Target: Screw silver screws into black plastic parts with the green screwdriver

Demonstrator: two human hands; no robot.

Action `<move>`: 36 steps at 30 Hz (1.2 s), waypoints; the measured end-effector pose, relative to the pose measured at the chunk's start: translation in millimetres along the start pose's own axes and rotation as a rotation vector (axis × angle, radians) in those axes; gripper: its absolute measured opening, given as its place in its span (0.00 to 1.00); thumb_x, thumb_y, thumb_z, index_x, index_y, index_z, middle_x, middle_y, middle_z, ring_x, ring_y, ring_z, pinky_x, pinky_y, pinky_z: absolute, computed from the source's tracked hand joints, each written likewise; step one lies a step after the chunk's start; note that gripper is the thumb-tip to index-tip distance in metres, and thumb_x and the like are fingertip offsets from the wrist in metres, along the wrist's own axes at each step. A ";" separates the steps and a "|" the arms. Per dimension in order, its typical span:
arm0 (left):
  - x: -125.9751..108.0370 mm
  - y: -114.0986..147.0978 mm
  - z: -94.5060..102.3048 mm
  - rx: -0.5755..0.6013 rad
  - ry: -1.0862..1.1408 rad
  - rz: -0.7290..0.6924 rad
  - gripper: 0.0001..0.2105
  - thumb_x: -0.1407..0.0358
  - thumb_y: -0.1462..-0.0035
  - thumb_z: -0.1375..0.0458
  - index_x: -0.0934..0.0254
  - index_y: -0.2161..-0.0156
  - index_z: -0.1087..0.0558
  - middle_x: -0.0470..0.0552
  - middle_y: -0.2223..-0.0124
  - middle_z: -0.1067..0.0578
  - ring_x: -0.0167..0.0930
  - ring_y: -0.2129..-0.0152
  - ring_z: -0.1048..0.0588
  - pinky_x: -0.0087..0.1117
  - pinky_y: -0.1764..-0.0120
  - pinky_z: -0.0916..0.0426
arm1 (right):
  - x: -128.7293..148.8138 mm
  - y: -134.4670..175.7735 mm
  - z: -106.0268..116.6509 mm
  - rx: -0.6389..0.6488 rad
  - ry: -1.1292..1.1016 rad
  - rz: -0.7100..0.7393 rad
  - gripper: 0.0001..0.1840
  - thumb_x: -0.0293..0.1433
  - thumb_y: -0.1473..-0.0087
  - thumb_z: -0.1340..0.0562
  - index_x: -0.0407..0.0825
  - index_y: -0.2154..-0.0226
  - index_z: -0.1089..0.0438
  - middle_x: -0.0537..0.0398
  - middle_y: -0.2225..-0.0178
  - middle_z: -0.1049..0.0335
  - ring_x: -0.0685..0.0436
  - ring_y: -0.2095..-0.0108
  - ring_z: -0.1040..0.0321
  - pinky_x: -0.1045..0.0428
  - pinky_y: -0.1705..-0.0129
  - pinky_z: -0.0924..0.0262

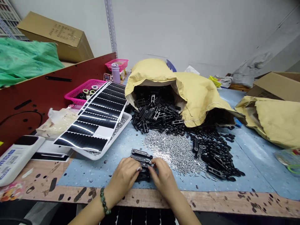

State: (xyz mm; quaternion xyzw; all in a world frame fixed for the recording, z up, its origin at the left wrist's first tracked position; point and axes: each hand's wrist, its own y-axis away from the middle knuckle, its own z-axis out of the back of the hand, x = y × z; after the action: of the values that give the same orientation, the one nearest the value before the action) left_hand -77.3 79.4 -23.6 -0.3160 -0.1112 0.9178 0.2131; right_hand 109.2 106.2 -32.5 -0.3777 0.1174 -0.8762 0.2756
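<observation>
A short row of black slotted plastic parts (141, 152) lies on the blue mat in front of me, small metal pieces showing on some of them. My left hand (125, 175), a green bead bracelet at its wrist, is closed over the left ends of the nearer parts. At their right ends, the bent fingers and thumb of my right hand (163, 177) come together; whatever is between the fingertips is too small to make out. Just beyond, loose silver screws (180, 153) and small metal nuts (156, 142) form a spread-out pile.
Yellow paper sacks (152, 70) spill black parts (150, 115) behind the screws; more black parts (217, 156) lie to the right. On the left, black sticker sheets (100, 112) rest across a white tray (126, 120) of small hardware. A pink basket (70, 93) and white device (20, 159) stand nearby.
</observation>
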 end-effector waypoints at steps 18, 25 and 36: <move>3.4 6.7 22.1 0.029 -0.127 -0.193 0.10 0.73 0.37 0.52 0.62 0.56 0.30 0.51 0.58 0.25 0.34 0.61 0.29 0.38 0.58 0.36 | 7.7 43.1 -11.5 0.092 0.009 0.024 0.10 0.22 0.42 0.47 0.50 0.60 0.36 0.50 0.63 0.31 0.42 0.62 0.34 0.47 0.61 0.35; 13.2 55.0 16.7 0.003 -0.197 -0.103 0.13 0.72 0.37 0.50 0.60 0.50 0.30 0.53 0.54 0.26 0.37 0.55 0.29 0.41 0.55 0.32 | 10.6 45.6 -7.0 0.130 0.035 0.074 0.09 0.22 0.43 0.46 0.49 0.63 0.35 0.49 0.65 0.32 0.42 0.65 0.35 0.47 0.64 0.36; 13.3 57.0 9.3 -0.041 -0.214 -0.071 0.18 0.74 0.38 0.52 0.60 0.46 0.32 0.55 0.51 0.27 0.38 0.54 0.29 0.44 0.54 0.30 | 8.1 38.7 -11.3 0.052 -0.040 -0.009 0.10 0.22 0.42 0.47 0.50 0.60 0.35 0.49 0.64 0.31 0.42 0.63 0.33 0.46 0.61 0.34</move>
State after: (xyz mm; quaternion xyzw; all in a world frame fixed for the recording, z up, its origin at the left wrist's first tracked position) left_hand -110.9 34.5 -42.8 -0.2163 -0.1632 0.9357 0.2258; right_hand 111.6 69.7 -51.5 -0.3883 0.0873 -0.8724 0.2837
